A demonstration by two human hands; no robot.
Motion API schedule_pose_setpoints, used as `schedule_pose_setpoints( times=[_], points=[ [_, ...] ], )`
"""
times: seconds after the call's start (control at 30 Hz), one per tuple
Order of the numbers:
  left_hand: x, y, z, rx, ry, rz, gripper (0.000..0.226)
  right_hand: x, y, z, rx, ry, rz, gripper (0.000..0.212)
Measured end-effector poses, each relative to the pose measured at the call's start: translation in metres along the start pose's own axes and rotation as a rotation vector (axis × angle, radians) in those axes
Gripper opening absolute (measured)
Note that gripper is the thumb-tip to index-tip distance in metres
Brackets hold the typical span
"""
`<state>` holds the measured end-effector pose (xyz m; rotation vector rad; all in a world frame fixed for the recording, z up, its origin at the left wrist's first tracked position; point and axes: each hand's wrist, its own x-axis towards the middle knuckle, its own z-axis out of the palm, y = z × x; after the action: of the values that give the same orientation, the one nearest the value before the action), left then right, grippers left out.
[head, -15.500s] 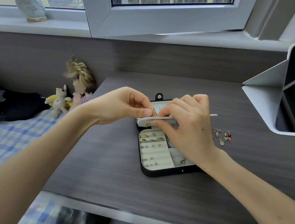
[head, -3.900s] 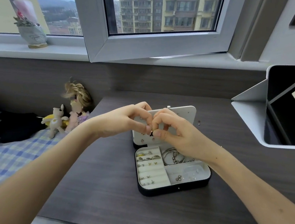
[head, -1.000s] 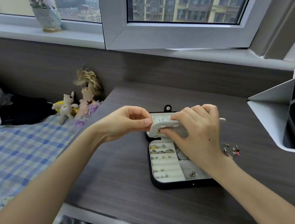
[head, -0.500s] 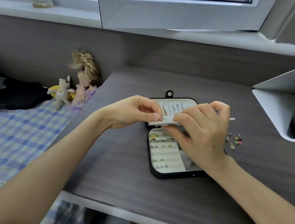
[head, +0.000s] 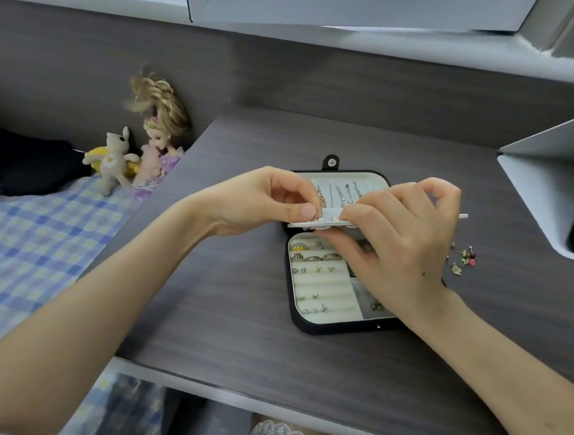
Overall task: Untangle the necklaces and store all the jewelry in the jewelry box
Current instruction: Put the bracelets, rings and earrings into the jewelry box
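A black jewelry box [head: 298, 323] lies open on the grey desk, its cream tray holding rings and several small earrings. Necklaces [head: 340, 192] hang in the opened lid behind. A white earring panel [head: 313, 222] is held flat and edge-on over the box. My left hand [head: 260, 202] pinches a small earring at the panel's left end. My right hand [head: 397, 239] grips the panel from the right, thumb under it, and hides the tray's right compartments. Several loose earrings [head: 462, 258] lie on the desk right of the box.
A white open-fronted organizer [head: 538, 204] stands at the right edge. A doll [head: 162, 131] and a small plush toy [head: 112, 159] lean against the wall at the left, beside a blue checked bed cover [head: 33, 244]. The window sill runs along the back.
The view has tilted further down, so the window is mostly out of sight. Both hands stay on the panel over the box; my left fingers have shifted slightly at its left end.
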<state>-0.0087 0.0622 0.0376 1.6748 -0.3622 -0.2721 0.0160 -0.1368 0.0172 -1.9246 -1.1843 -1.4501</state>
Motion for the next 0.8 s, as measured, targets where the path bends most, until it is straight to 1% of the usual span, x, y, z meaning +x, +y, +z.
schedule_pose_setpoints(
  times=[0.17,0.27,0.4,0.5,0.6,0.67,0.8],
  points=[
    [-0.002,0.012,-0.004,0.147,-0.025,-0.002,0.022,0.000,0.000,0.000,-0.001,-0.003,0.010,0.028],
    [-0.002,0.020,-0.006,0.251,-0.031,-0.001,0.010,0.000,-0.001,-0.001,-0.004,-0.013,0.022,0.027],
    [0.001,0.022,-0.007,0.374,-0.027,0.004,0.008,0.001,-0.001,-0.002,-0.018,-0.022,0.034,0.028],
    [0.001,0.029,-0.007,0.453,-0.069,-0.007,0.002,0.001,-0.001,-0.001,-0.023,-0.026,0.033,0.028],
    [0.006,0.038,-0.008,0.534,-0.093,-0.037,0.009,0.002,-0.001,-0.002,-0.027,-0.029,0.043,0.029],
    [0.008,0.042,-0.008,0.565,-0.107,-0.049,0.011,0.003,-0.001,-0.002,-0.029,-0.030,0.049,0.030],
    [0.009,0.044,-0.008,0.547,-0.161,-0.083,0.006,0.002,-0.001,-0.002,-0.029,-0.036,0.042,0.031]
  ],
)
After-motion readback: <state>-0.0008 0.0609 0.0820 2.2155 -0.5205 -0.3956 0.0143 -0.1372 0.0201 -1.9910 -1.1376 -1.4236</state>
